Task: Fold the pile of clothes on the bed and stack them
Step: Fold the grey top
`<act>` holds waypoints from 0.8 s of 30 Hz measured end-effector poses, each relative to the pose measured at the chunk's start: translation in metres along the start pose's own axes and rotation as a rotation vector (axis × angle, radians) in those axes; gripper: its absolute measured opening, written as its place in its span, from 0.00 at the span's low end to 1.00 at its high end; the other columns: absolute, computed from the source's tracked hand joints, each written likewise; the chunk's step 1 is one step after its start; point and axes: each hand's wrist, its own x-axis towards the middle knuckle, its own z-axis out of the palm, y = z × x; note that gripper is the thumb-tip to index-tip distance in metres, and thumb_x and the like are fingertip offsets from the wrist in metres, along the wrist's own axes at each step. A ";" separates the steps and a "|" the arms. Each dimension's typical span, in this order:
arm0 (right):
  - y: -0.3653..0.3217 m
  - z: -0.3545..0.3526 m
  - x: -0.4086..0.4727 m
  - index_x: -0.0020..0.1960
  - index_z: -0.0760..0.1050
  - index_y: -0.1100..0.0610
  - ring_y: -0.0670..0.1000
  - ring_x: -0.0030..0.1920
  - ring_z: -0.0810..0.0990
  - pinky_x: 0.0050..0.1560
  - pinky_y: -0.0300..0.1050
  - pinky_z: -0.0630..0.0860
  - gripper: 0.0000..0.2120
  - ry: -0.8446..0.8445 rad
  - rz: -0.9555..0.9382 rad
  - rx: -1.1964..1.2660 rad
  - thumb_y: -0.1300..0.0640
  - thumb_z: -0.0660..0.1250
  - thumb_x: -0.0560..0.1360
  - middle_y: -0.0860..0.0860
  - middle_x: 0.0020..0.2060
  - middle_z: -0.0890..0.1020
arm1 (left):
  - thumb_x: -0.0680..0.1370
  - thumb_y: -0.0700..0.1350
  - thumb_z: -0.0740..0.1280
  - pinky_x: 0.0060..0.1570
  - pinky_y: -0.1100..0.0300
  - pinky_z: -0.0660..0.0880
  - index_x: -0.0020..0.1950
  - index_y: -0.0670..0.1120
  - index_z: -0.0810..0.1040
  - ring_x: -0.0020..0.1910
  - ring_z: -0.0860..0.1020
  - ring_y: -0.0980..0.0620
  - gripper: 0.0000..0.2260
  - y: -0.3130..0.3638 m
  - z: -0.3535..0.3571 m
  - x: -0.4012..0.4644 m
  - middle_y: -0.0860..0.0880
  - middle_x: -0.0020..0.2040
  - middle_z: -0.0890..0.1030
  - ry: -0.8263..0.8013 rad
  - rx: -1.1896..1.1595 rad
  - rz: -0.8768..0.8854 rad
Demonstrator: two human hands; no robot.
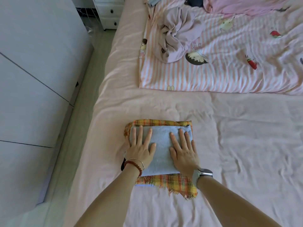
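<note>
Presently the left hand and right hand lie flat, fingers straight and spread, pressing a folded blue garment onto a folded plaid garment at the near left of the bed; the step in hand appears to be settling the stack. The next move likely calls for reaching to the far side, where a crumpled pale garment rests unfolded on the striped quilt.
</note>
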 end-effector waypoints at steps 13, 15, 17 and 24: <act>-0.066 -0.095 0.007 0.68 0.67 0.48 0.53 0.74 0.52 0.69 0.67 0.43 0.18 -0.072 0.260 -0.125 0.52 0.51 0.79 0.49 0.71 0.63 | 0.80 0.54 0.53 0.70 0.41 0.46 0.73 0.53 0.59 0.75 0.47 0.46 0.22 -0.028 -0.096 0.007 0.49 0.76 0.51 -0.159 -0.178 0.159; -0.093 -0.115 0.004 0.67 0.67 0.50 0.53 0.70 0.60 0.71 0.62 0.52 0.17 -0.058 0.215 -0.079 0.52 0.52 0.79 0.49 0.67 0.68 | 0.80 0.53 0.54 0.69 0.42 0.53 0.71 0.52 0.64 0.73 0.56 0.46 0.19 -0.048 -0.125 -0.003 0.49 0.73 0.61 -0.116 -0.232 0.160; -0.127 -0.132 -0.001 0.69 0.65 0.51 0.54 0.66 0.69 0.67 0.54 0.62 0.19 -0.035 0.155 0.023 0.53 0.52 0.79 0.50 0.66 0.70 | 0.80 0.52 0.56 0.67 0.50 0.62 0.68 0.51 0.68 0.70 0.63 0.46 0.17 -0.075 -0.151 -0.018 0.49 0.69 0.67 -0.072 -0.355 0.157; -0.296 -0.126 -0.050 0.64 0.74 0.56 0.58 0.59 0.74 0.59 0.51 0.68 0.16 0.336 0.023 0.316 0.60 0.57 0.78 0.55 0.57 0.79 | 0.78 0.44 0.63 0.57 0.53 0.71 0.66 0.45 0.72 0.58 0.75 0.45 0.17 -0.235 -0.198 -0.135 0.46 0.60 0.77 0.441 -0.533 0.097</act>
